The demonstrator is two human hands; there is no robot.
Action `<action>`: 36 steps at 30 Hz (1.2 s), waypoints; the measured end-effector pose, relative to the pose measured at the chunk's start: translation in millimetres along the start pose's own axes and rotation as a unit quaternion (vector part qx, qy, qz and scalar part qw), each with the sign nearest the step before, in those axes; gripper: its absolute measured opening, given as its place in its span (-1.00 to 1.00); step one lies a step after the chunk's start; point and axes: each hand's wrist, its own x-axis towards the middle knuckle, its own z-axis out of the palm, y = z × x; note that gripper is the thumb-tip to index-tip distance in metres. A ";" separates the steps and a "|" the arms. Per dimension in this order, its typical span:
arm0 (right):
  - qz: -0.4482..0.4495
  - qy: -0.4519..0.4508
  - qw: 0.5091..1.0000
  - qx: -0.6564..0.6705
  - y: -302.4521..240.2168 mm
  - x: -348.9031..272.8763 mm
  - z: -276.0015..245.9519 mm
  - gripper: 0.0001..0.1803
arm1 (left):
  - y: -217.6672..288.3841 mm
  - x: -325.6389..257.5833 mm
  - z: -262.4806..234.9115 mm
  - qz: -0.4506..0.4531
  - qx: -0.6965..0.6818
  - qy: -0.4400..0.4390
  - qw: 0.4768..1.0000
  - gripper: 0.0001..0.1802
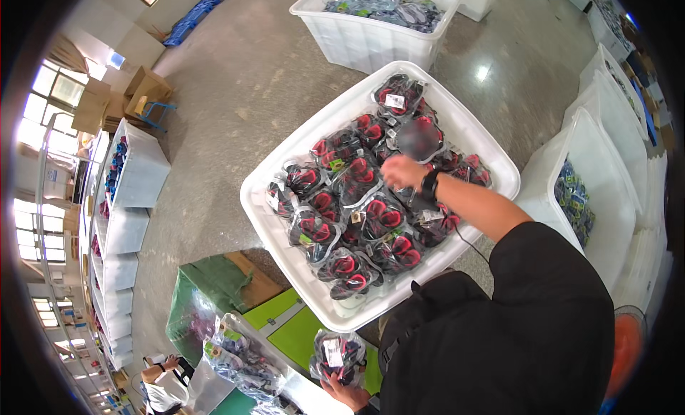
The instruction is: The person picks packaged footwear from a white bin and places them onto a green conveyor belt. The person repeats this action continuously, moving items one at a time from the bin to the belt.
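Note:
My left hand (347,394) grips a clear-bagged pair of dark shoes (338,359) with a white label, low in the view beside the large white bin (260,233). Over the bin's middle reaches my right hand (404,174), a black band on its wrist. Its fingers are curled in close above the bagged shoes; whether anything is between them I cannot make out. Filling the bin are several clear-bagged pairs of black shoes with red linings (383,214), some with white labels. A blurred dark oval hides part of one bag just beyond my right hand.
A lime-green surface (296,324) adjoins the bin's near left, with bagged shoes (239,358) on a white container and a green sack (207,286). Another filled white bin (357,42) stands beyond. White bins line both sides. At lower left, another person's arm (158,370) shows.

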 end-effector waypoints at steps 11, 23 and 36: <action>0.147 -0.363 0.920 -0.013 80.8 -141.3 133.0 -0.23 | 151.3 8.6 148.6 -0.058 -0.169 -0.230 0.957 -0.24; 0.182 0.032 0.955 0.234 80.9 -164.0 15.8 -0.55 | 114.8 46.1 145.4 -0.097 -0.028 -0.420 0.902 -0.49; -0.087 0.236 0.912 0.325 -11.1 -47.3 -155.3 -0.46 | 31.2 47.6 47.4 -0.201 -0.004 -0.241 0.950 -0.57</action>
